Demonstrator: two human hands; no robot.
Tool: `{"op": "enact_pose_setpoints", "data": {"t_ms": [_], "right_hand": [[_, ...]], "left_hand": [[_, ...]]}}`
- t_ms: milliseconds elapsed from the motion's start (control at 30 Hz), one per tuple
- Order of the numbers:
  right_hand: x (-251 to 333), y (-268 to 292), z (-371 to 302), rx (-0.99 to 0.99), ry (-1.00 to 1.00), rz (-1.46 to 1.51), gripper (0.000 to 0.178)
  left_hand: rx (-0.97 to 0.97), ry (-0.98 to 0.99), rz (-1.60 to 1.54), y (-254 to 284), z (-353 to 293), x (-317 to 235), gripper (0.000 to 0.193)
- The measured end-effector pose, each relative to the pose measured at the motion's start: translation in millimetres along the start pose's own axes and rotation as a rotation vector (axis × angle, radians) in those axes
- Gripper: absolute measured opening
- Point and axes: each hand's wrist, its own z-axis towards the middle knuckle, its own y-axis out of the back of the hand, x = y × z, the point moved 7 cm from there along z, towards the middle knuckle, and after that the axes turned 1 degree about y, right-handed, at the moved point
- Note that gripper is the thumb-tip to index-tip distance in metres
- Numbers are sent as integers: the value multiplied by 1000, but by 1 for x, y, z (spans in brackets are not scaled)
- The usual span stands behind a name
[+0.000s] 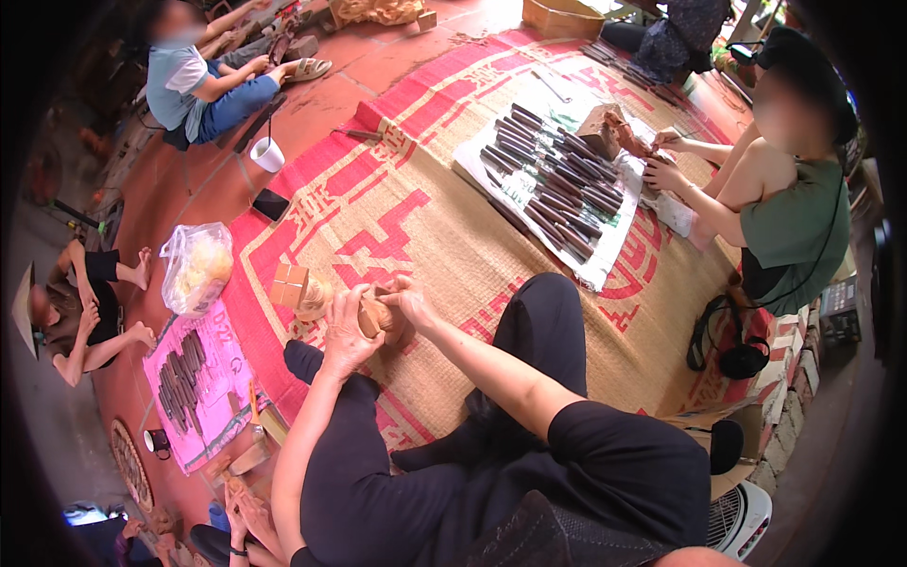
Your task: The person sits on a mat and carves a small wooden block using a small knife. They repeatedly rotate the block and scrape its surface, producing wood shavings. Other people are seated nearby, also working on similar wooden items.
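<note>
My left hand (348, 333) is wrapped round a light brown wooden carving (370, 319), just above my bent left leg. The fingers of my right hand (408, 300) are bent and pressed together at the carving's upper right side. Whether a small thing is pinched in them is too small to tell. Beyond my left hand, a second pale wooden piece (300, 288) with a block-shaped end lies on the mat. The underside of the held carving is hidden by my hands.
A red and tan woven mat (444, 208) spreads under me. Many dark-handled carving tools (557, 175) lie on a white cloth at the right, others on a pink sheet (213, 378). A plastic bag (198, 269), phone (270, 205) and white cup (267, 154) lie left. People sit around.
</note>
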Motion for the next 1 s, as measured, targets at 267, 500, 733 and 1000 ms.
{"op": "enact_pose_setpoints", "data": {"t_ms": [267,500,733,1000], "right_hand": [[2,-23,3,112,-9,187,21],[-37,19,30,-49,-69,-177,25],[-15,-29,8,71,-39,397,24],[-18,-17,22,74,-57,207,16]], "left_hand": [[-11,-47,-11,2,0,-2,82],[-14,-70,-6,-1,2,0,83],[16,-14,-28,-1,0,2,80],[-21,-52,-22,1,2,1,75]]}}
